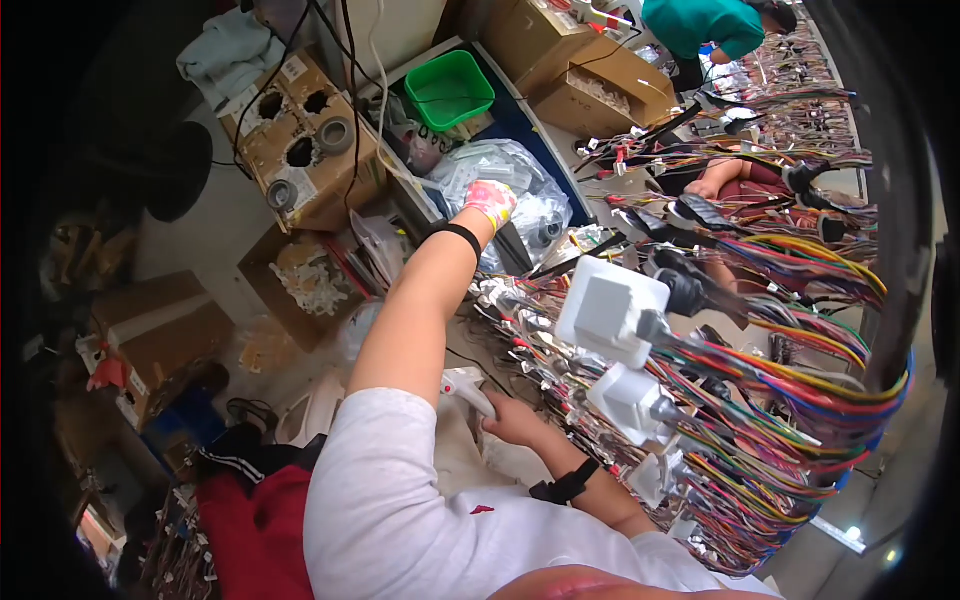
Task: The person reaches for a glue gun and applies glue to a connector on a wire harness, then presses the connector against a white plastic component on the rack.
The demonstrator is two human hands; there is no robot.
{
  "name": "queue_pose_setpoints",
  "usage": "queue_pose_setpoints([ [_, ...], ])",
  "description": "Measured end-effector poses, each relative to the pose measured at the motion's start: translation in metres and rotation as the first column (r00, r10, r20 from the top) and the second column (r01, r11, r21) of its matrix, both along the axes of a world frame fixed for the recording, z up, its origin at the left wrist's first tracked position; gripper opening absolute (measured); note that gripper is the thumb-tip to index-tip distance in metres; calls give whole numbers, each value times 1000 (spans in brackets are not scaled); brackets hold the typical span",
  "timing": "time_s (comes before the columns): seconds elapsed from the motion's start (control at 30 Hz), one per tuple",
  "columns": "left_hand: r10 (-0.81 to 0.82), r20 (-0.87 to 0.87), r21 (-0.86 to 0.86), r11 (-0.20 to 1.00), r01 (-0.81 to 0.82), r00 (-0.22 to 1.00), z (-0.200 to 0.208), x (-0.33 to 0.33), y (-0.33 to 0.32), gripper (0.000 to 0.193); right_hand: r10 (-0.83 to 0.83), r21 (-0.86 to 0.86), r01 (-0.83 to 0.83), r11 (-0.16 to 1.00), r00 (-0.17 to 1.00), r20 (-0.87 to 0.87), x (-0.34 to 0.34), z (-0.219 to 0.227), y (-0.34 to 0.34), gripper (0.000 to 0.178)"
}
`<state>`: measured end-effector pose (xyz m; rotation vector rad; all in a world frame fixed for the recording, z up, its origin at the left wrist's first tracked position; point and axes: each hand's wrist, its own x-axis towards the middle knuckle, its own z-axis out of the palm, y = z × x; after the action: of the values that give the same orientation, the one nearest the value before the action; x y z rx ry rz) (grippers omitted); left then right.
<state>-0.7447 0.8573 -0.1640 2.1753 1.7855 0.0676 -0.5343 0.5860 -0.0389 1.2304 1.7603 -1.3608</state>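
My left hand [490,203], in a white glove with pink and yellow patches, reaches over clear plastic bags [525,170] in a dark-blue-lined tray [560,165]. Its fingertips are hard to make out against the plastic. A dark roll [548,232] shows through the bag beside it. Close to my body, my bare right hand [513,418] is closed round the handle of a pale grey, gun-shaped tool [466,388] with a red dot on its side. Right of both hands hang bundles of coloured wires [780,370] with white block connectors [612,312].
A green plastic basket [450,90] sits at the tray's far end. On a holed carton [262,130] at left lie grey tape rolls [335,136]. An open box [290,285] holds white parts. Far right, a co-worker in teal [705,25] and another person's arm [715,178] are among the wires.
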Motion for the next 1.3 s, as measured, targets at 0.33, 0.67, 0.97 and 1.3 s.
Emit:
queue_pose_setpoints([
  [0.33,322,501,-277,939,-204,803,-106,30,37,29,-102,58,102,993,995,1,-11,-5,2,62],
  [0.67,92,701,-304,936,180,707,-30,-75,21,39,-126,-4,125,992,992,-26,-20,4,1,62],
  [0.97,262,680,-370,929,11,685,26,-136,-62,35,-5,80,12,997,997,-80,-26,8,-17,62],
  [1.3,233,926,-262,963,59,297,230,-167,-137,29,19,101,-18,995,1000,-7,-4,4,-34,54],
])
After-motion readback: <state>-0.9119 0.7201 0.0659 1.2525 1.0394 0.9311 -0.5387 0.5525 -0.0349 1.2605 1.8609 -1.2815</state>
